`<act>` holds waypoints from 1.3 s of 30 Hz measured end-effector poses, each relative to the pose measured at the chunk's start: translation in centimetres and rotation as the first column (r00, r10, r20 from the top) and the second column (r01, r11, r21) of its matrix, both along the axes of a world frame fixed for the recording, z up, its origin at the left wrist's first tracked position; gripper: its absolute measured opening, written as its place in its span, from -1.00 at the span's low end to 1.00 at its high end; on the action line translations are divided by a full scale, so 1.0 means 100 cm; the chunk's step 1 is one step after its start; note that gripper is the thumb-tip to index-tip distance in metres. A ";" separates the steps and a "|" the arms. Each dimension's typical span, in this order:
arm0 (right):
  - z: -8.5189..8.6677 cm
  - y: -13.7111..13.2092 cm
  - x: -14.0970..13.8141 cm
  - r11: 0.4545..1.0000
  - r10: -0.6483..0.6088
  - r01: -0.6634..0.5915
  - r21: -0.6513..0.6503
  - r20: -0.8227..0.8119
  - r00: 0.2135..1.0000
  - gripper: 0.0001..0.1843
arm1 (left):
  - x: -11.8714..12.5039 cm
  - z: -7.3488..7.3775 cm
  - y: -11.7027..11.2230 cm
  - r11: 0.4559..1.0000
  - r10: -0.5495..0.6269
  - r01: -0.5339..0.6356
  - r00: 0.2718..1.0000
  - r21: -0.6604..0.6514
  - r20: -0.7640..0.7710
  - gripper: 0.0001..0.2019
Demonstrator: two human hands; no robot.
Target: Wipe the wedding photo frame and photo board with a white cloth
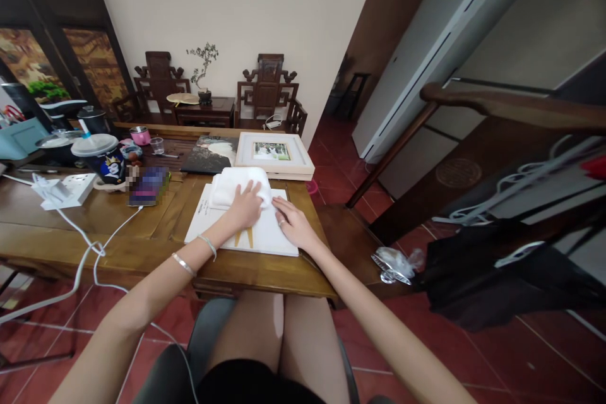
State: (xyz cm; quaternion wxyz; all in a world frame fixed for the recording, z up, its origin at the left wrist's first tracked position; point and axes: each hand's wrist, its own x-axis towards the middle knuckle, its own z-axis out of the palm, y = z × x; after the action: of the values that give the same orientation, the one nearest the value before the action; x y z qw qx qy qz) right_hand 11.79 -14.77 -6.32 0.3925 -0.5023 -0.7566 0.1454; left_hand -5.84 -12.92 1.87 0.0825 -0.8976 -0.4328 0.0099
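A folded white towel or wad of tissue [225, 188] lies on a flat white board [274, 240] with small dark print and gold marks, near the table's right end. My left hand [247, 205] rests on top of the towel, its fingers spread. Beside the towel's right edge is my right hand [291, 221], fingers stretched out over the board; whether its fingertips touch the towel is hard to make out. Just behind the towel are a white-framed photo [303, 167] and a dark picture panel [211, 154].
To the left on the wooden table [165, 233] are a lidded cup [106, 161], a phone [149, 186] on a white cable, a power strip [71, 189] and a small clear cup [157, 146]. A wooden chair [454, 158] stands at right, with a crumpled plastic bag [395, 262] nearby.
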 end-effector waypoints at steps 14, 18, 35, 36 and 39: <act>0.001 -0.001 -0.002 1.000 0.001 -0.003 -0.025 -0.101 0.995 -0.54 | -0.005 0.006 -0.141 0.994 -0.097 0.092 0.991 -0.057 -0.092 -0.70; 0.002 0.000 0.002 0.997 -0.056 0.047 -0.057 -0.169 0.984 -0.54 | -0.001 0.007 -0.092 0.995 -0.086 0.085 0.996 -0.047 -0.034 -0.67; 0.010 -0.008 -0.002 0.999 -0.003 -0.006 -0.050 -0.179 0.984 -0.64 | 0.000 0.010 -0.168 0.973 -0.231 0.232 0.970 0.009 -0.077 -0.74; 0.010 -0.008 -0.002 0.999 0.008 -0.015 -0.041 -0.159 0.987 -0.66 | -0.001 0.014 -0.158 0.982 -0.188 0.187 0.980 -0.011 -0.066 -0.74; 0.009 -0.007 -0.003 1.000 0.022 -0.024 -0.020 -0.115 0.993 -0.64 | -0.001 0.026 -0.106 0.996 -0.066 0.063 0.997 -0.070 -0.041 -0.74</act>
State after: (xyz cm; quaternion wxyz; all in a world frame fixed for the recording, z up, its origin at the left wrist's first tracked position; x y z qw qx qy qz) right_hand 11.45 -15.51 -5.39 0.4281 -0.4886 -0.7370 0.1867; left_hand -5.99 -23.57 4.44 0.0612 -0.9130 -0.4012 0.0414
